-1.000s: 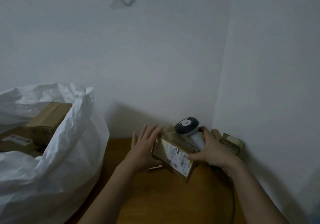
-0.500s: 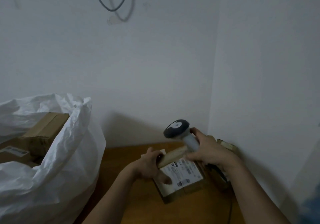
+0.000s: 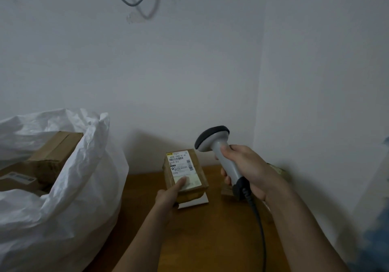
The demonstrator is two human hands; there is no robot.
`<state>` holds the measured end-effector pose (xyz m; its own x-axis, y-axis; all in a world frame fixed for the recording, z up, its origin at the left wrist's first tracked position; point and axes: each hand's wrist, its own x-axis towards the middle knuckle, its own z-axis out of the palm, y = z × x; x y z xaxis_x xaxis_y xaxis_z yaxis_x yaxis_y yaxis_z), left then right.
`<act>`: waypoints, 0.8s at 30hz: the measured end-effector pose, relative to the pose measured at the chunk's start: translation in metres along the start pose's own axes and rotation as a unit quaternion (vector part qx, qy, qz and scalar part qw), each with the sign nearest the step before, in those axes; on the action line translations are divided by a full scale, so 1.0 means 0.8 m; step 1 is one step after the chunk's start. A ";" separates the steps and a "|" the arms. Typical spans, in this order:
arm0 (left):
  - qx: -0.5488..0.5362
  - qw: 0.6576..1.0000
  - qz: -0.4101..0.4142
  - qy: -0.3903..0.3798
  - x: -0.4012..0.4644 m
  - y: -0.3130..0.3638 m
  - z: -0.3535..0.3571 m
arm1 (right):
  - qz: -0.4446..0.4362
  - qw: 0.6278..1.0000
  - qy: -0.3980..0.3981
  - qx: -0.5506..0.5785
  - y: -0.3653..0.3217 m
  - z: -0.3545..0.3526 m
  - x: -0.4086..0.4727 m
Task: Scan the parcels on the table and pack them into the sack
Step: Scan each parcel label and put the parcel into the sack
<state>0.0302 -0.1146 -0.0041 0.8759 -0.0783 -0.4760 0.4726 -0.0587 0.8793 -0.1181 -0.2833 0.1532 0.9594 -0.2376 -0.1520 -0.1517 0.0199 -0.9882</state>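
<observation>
Wooden table [image 3: 210,240] meets white corner walls [image 3: 189,71], sack [image 3: 63,187] alongside.

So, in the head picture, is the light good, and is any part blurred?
Head view: dim, bluish light; the parcel label is sharp enough to show its barcode; the scanner casts a soft shadow on the wall; the right edge beside the right hand is blurred.

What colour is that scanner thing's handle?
Light grey, with a dark head rim and dark base, on the scanner, seen in the head view.
</observation>
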 end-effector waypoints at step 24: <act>0.008 0.996 0.013 0.090 -0.011 0.004 0.005 | -0.091 0.996 0.006 -0.009 -0.053 0.017 -0.074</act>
<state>0.0237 -0.1185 0.0030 0.8920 0.0996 -0.4409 0.4486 -0.0745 0.8906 -0.1656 -0.2571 0.2038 0.9685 -0.2471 0.0297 0.0202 -0.0412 -0.9989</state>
